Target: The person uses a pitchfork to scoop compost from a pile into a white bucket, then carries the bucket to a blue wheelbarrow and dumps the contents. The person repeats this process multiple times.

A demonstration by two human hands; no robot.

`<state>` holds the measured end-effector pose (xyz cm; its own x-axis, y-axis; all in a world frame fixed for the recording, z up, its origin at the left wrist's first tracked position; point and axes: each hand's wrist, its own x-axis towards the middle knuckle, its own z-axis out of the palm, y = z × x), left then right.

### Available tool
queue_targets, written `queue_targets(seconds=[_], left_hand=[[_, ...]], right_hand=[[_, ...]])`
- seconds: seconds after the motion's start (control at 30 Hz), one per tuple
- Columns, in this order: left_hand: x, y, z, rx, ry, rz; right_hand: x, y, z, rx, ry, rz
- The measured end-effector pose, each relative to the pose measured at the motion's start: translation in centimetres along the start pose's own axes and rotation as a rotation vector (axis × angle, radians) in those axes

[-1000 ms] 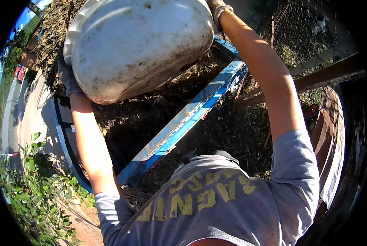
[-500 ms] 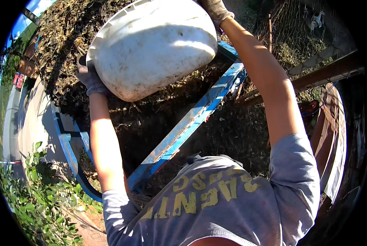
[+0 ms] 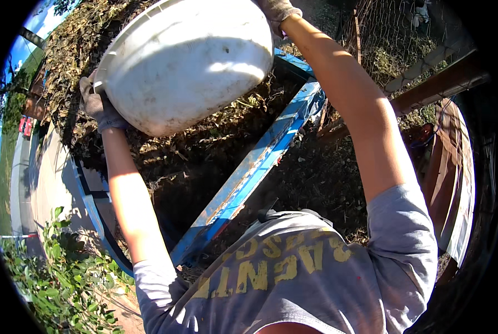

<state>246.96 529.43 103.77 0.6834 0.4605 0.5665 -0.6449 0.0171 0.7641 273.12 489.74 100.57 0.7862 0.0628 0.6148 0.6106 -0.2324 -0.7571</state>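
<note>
A large white plastic tub (image 3: 188, 72), smudged with dirt, is held out at arm's length with its outer bottom toward me. Its mouth faces away, so its inside is hidden. My gloved left hand (image 3: 100, 106) grips the ribbed rim at the lower left. At the upper right my gloved right hand (image 3: 277, 11) holds the tub's other side; the picture's edge and the tub hide part of its fingers. Behind and below the tub lies a heap of dry leaves (image 3: 71, 50) inside a blue metal frame.
A scuffed blue metal beam (image 3: 249, 172) crosses diagonally between me and the leaf heap. On the right are a rusty bar (image 3: 432, 94), wire mesh (image 3: 382, 33) and bent metal sheets (image 3: 455, 167). Leafy green shrubs (image 3: 60, 278) grow at the lower left beside a paved road with a red vehicle (image 3: 25, 126).
Both hands and the tub have shifted left and slightly up. More of the leaves beneath the tub's right side now shows. The grip stays the same.
</note>
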Motion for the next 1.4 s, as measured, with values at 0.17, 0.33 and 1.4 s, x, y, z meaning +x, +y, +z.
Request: queue_targets(seconds=[0.17, 0.33, 1.4], left_hand=[[-0.3, 1.4, -1.1, 0.561, -0.081, 0.212], [1.5, 11.2, 7.6, 0.529, 0.127, -0.034], [-18.1, 28.9, 4.2, 0.917, 0.153, 0.138]], right_hand=[[-4.7, -4.5, -0.7, 0.290, 0.004, 0.072], [-3.6, -9.0, -5.1, 0.049, -0.028, 0.043], [-29.6, -19.3, -9.8, 0.111, 0.091, -0.771]])
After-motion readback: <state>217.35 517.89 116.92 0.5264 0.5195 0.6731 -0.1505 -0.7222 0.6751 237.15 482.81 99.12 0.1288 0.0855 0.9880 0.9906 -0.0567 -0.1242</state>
